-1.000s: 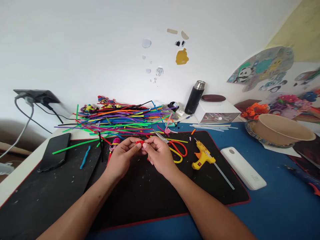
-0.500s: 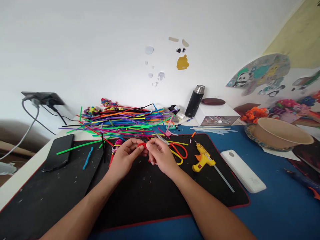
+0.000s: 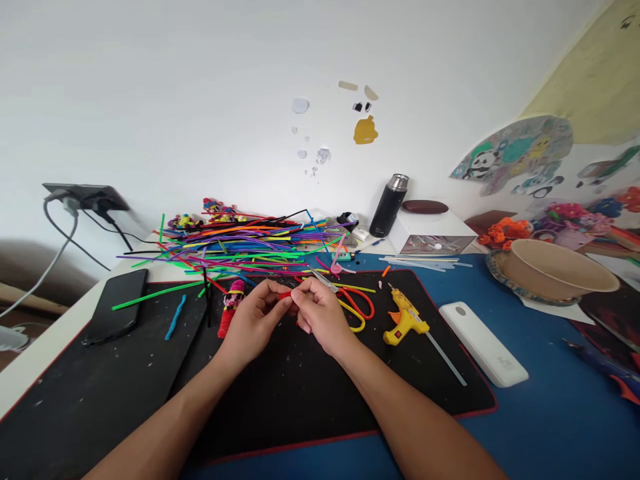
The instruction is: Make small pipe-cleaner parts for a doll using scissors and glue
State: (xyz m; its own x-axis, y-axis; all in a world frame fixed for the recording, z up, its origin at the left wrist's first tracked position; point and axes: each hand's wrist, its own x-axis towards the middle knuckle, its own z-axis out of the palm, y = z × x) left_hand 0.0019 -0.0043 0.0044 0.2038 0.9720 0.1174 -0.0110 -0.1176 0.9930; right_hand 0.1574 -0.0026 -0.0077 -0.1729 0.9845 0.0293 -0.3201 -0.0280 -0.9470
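My left hand (image 3: pixel 253 320) and my right hand (image 3: pixel 320 313) meet over the black mat (image 3: pixel 280 393), fingertips pinched together on a small red pipe-cleaner piece (image 3: pixel 285 295). Both hands are closed on it. A pink and red wrapped figure (image 3: pixel 231 301) lies just left of my left hand. Red-and-yellow scissors (image 3: pixel 355 305) lie right of my right hand, and a yellow glue gun (image 3: pixel 406 319) lies further right. Behind the hands spreads a heap of colourful pipe cleaners (image 3: pixel 240 245).
A black phone (image 3: pixel 117 305) and a blue pipe-cleaner bit (image 3: pixel 175 317) lie at the left. A white remote-like case (image 3: pixel 483 343), black flask (image 3: pixel 387 207), white box (image 3: pixel 433 230) and brown bowl (image 3: pixel 560 270) stand to the right. Cables hang from a wall socket (image 3: pixel 83 197).
The view has tilted down slightly, so the objects sit a little lower in the picture. My fingers have shifted a little on the red piece; the hands stay together.
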